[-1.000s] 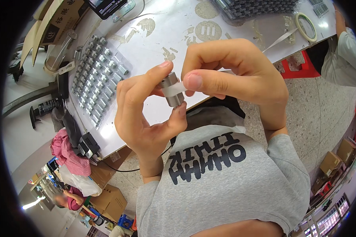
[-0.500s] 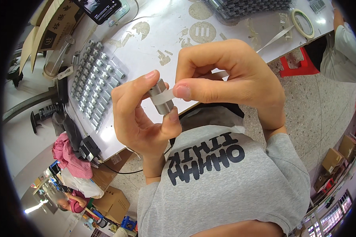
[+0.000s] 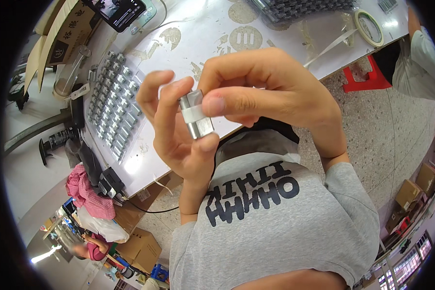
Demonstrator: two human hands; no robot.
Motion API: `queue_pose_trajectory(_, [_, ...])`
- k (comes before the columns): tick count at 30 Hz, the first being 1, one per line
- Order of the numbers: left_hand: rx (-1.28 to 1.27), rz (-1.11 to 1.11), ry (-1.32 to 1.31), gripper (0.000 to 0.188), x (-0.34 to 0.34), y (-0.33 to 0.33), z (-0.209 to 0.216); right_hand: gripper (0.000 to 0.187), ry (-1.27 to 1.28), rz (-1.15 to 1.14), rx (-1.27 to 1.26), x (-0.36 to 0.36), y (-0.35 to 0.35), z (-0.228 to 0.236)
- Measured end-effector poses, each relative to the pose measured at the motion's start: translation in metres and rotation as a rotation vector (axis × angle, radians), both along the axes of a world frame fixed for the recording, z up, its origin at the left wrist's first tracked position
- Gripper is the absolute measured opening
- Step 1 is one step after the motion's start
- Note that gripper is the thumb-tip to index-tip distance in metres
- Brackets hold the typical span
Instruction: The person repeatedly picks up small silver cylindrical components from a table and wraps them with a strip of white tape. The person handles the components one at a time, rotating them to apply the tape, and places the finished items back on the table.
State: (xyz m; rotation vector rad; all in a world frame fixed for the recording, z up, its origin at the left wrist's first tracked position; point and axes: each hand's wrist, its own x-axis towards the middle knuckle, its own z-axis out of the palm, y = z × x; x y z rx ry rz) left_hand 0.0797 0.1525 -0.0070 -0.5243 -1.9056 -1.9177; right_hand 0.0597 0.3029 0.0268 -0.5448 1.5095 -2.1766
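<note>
My left hand (image 3: pixel 171 130) grips a small shiny metal cylinder (image 3: pixel 201 127) by its two ends, between thumb and forefinger; its other fingers are bent away. Around the cylinder's middle lies a band of whitish tape (image 3: pixel 193 113). My right hand (image 3: pixel 280 94) is closed in a pinch at the band's right side, thumb against the tape and the cylinder. Its fingertips behind the cylinder are hidden. Beyond my right hand, a tape strip (image 3: pixel 331 47) runs across the table to a tape roll (image 3: pixel 358 21); where it meets the hand cannot be seen.
A clear tray with rows of metal parts (image 3: pixel 113 104) lies on the left of the white table (image 3: pixel 198 36). Dark parts in trays (image 3: pixel 304 10), a phone (image 3: pixel 115 14) and a cardboard box (image 3: pixel 72 34) stand farther back. A red stool (image 3: pixel 369 79) and a person (image 3: pixel 423 63) are at right.
My right hand has moved left onto the cylinder, and the tape now lies against it instead of stretching off its side. The cylinder has turned, and some left fingers have lifted.
</note>
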Motion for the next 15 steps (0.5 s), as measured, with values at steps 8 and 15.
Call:
queue_pose_trajectory(8, [-0.085, -0.065, -0.060, 0.063, -0.008, 0.008, 0.010, 0.016, 0.006, -0.122, -0.108, 0.001, -0.001, -0.003])
queue_pose_trajectory(15, [-0.636, -0.031, 0.176, 0.050, -0.011, -0.010, 0.041, 0.014, 0.135, -0.177, 0.129, 0.000, 0.005, -0.002])
